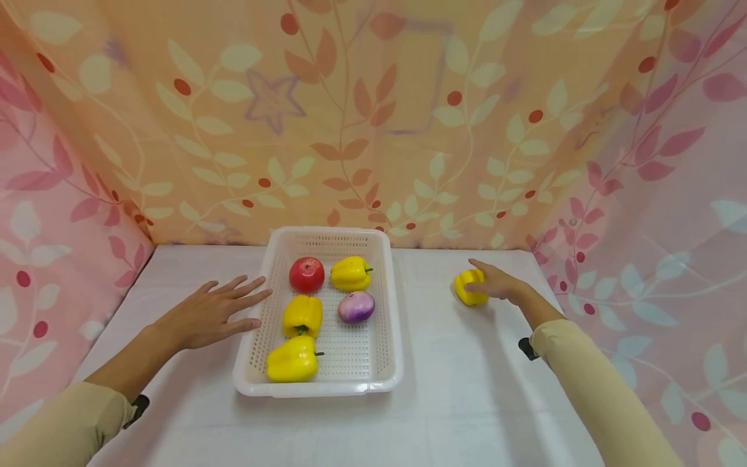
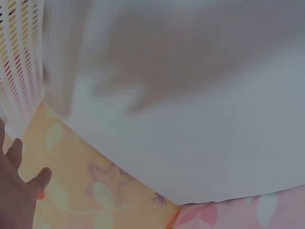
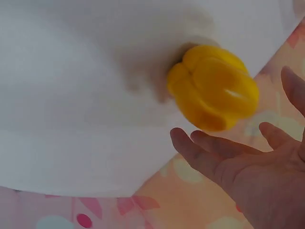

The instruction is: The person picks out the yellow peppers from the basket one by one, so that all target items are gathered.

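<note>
My right hand [image 1: 496, 283] hovers over a yellow bell pepper [image 1: 467, 287] on the table, right of the basket. In the right wrist view the fingers are spread beside that pepper [image 3: 214, 88], not curled round it. My left hand [image 1: 213, 312] is stretched out at the left rim of a white plastic basket [image 1: 398, 344], fingers spread and holding nothing. Inside the basket lie a red pomegranate-like fruit [image 1: 306, 275], a purple-and-white eggplant-like vegetable [image 1: 356, 307], and three yellow bell peppers: one at the back [image 1: 350, 273], one mid-left [image 1: 302, 315], one at the front [image 1: 292, 359].
A white cloth covers the table [image 1: 449, 389]. Behind it hangs an orange leaf-patterned curtain [image 1: 350, 130], with pink patterned curtain [image 1: 659, 214] at the sides. The basket's perforated wall [image 2: 21, 62] shows at the edge of the left wrist view.
</note>
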Demonstrator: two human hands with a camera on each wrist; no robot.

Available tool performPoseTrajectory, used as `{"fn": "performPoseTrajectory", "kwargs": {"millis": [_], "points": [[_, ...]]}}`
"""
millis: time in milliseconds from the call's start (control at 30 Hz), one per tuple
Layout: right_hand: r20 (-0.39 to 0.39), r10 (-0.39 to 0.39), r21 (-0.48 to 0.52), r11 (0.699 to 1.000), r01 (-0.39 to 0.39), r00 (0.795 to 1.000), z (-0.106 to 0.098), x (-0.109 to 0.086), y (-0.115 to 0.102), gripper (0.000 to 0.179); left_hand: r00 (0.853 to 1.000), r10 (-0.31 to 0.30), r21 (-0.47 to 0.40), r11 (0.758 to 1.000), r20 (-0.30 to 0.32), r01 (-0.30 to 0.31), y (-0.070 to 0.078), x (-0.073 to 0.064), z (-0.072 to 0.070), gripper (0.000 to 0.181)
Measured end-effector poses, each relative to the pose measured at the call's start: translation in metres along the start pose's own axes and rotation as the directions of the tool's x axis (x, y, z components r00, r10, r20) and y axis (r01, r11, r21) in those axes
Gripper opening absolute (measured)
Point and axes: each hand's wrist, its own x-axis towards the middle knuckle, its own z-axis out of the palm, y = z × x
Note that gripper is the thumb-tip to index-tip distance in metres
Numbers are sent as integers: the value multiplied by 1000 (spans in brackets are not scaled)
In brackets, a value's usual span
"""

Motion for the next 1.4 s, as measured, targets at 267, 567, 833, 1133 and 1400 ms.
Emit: {"fn": "performPoseTrajectory", "kwargs": {"millis": [267,567,833,1133,1400], "points": [[4,-119,-1,993,119,993,-14,-9,-41,86,1000,2,5,1000,-2,-2,-1,1,2,71],[116,-283,49,959,279,952,-7,-28,-108,91,1000,5,7,1000,-7,-5,0,-1,2,71],[264,-505,103,862,497,822,28,-30,-160,91,1000,3,1,1000,-10,-3,1,-2,2,71],[435,-528,172,843,509,729,67,-30,-204,91,1000,0,-13,1000,-10,0,-1,-2,3,71],[529,-522,183,840,511,669,97,-25,-228,91,1000,5,-11,1000,-12,-5,-1,-1,3,70]]}}
